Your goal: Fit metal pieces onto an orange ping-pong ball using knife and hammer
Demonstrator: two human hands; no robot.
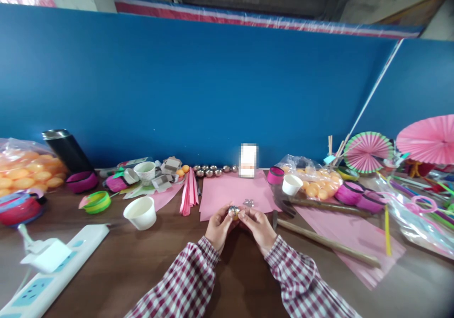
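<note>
- Your left hand (217, 227) and right hand (258, 227) meet, and the fingertips of both are pinched onto 1 small silver ball (233, 210).
- The ball sits between your 2 hands, at the near edge of the pink sheet (227, 190).
- Loose silver bits (248, 202) lie on that sheet, just beyond your right fingers.
- A white cup (141, 212) stands well to your left, and a long wooden handle (326, 242) lies to your right.

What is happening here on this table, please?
A person in checked sleeves is at a crowded wooden table. The left hand and the right hand together pinch a small silvery ball at the fingertips, over the near edge of a pink paper sheet. A few loose silvery pieces lie on that sheet. A hammer lies to the right of the hands.
</note>
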